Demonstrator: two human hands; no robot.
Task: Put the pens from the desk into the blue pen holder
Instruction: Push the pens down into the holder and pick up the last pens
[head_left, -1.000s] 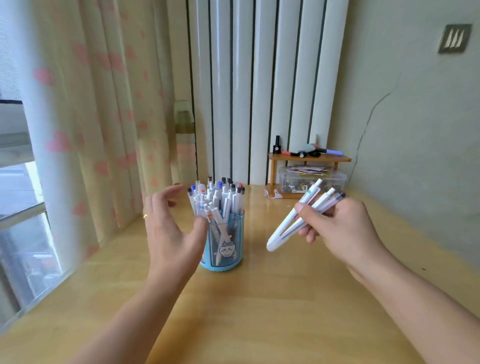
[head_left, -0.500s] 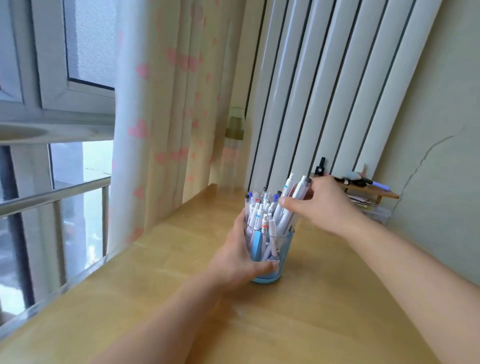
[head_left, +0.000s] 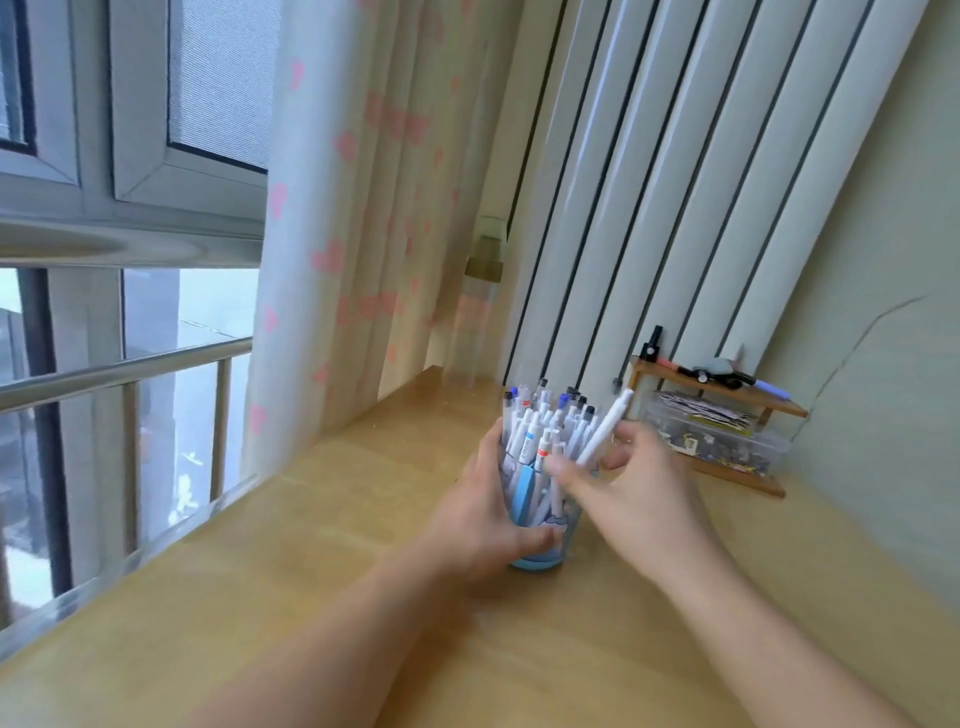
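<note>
The left hand (head_left: 483, 514) wraps the blue pen holder (head_left: 540, 525) on the bench (head_left: 322, 597), steadying it. The right hand (head_left: 639, 499) has its fingers (head_left: 569, 470) pinching a white pen (head_left: 605, 428), slanted over the crowded rim. Light, stiff and smooth, it seems best gripped mid-barrel.

The holder (head_left: 540, 540) at centre is translucent blue with a pale cartoon figure low on its front. The pens (head_left: 545, 431) in it are white with blue, black and red caps and clips; one carries a red label band. The desk (head_left: 311, 597) is light yellow wood. The curtain (head_left: 363, 208) at upper centre is cream with pink hearts. At right, a brown shelf (head_left: 727, 395) stands against a pale green wall (head_left: 883, 260).
</note>
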